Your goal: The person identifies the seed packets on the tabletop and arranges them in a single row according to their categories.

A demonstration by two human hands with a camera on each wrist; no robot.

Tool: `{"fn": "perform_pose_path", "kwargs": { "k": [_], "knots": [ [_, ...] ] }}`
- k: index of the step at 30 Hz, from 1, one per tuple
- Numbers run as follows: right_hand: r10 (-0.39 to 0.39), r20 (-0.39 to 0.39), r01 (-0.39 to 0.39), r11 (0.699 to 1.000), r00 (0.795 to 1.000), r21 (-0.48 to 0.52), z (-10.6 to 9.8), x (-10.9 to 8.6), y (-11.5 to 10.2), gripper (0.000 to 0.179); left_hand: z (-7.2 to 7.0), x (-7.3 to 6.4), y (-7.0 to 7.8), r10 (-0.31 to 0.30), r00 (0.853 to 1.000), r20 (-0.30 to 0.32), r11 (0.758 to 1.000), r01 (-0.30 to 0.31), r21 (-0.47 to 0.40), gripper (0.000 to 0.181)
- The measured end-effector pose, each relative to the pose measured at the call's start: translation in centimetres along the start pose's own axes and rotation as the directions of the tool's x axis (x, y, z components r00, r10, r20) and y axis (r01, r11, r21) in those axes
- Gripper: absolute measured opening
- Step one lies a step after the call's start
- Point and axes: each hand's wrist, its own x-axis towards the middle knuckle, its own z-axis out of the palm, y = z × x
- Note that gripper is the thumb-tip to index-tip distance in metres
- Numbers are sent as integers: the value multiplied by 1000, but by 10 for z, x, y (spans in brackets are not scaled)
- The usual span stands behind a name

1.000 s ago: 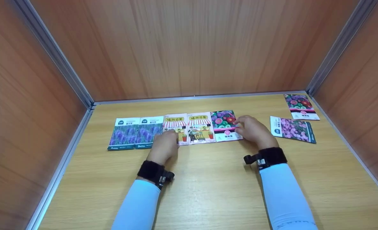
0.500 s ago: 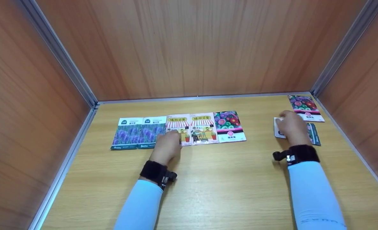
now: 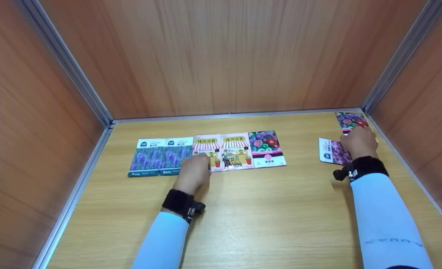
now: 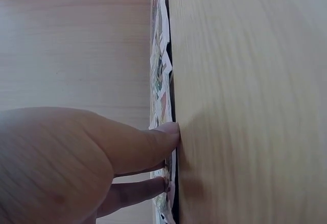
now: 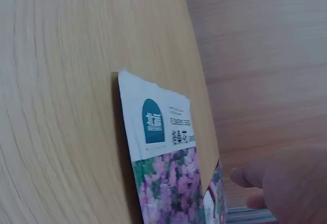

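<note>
My left hand [image 3: 194, 170] rests on the left of two pink shopfront packets [image 3: 206, 144]; in the left wrist view its thumb and fingers [image 4: 140, 191] touch that packet. The second pink packet [image 3: 237, 153] lies beside it. Over at the right, my right hand [image 3: 359, 141] overlaps a flower seed packet with red and purple blooms [image 3: 349, 118] near the corner. In the right wrist view, its fingers [image 5: 248, 174] hover loosely bent close to this packet's edge [image 5: 218, 191]. A pink-flower seed packet [image 5: 171, 183] lies just left of that hand, partly covered by it in the head view.
Two lavender packets [image 3: 145, 158] form the left end of the row, and a red-and-purple flower packet [image 3: 267, 149] its right end. Wooden panels [image 3: 228, 56] with metal edging enclose the tabletop [image 3: 250, 216] at the back and both sides.
My right hand has left the row's right-end packet, passed over the pink-flower packet and reached the packet in the far right corner. The left hand has stayed on the pink packet.
</note>
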Motion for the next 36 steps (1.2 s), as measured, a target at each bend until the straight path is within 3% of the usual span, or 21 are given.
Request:
{"fn": "perform_pose_path", "kwargs": {
  "k": [3, 10, 17, 22, 30, 36],
  "knots": [
    [0, 19, 0, 1000, 1000, -12, 4, 3, 4, 67, 1, 0, 1, 2, 1000, 3, 1000, -2, 4, 9],
    [90, 89, -90, 996, 992, -7, 15, 10, 13, 68, 1, 1, 2, 8, 1000, -5, 1000, -8, 6, 10],
    [139, 51, -139, 990, 989, -5, 18, 14, 16, 83, 1, -1, 3, 1, 1000, -8, 1000, -2, -20, 8],
    [176, 80, -182, 980, 981, 79, 18, 13, 18, 81, 2, -2, 2, 5, 1000, -16, 1000, -5, -16, 7],
    [144, 68, -149, 985, 987, 90, 13, 3, 17, 85, 1, -2, -1, 3, 1000, -14, 1000, -3, -2, 7],
    [144, 104, -153, 985, 984, 81, 6, -9, 11, 91, 1, -1, -2, -6, 1000, -7, 1000, 6, 4, 9]
  ]
}}
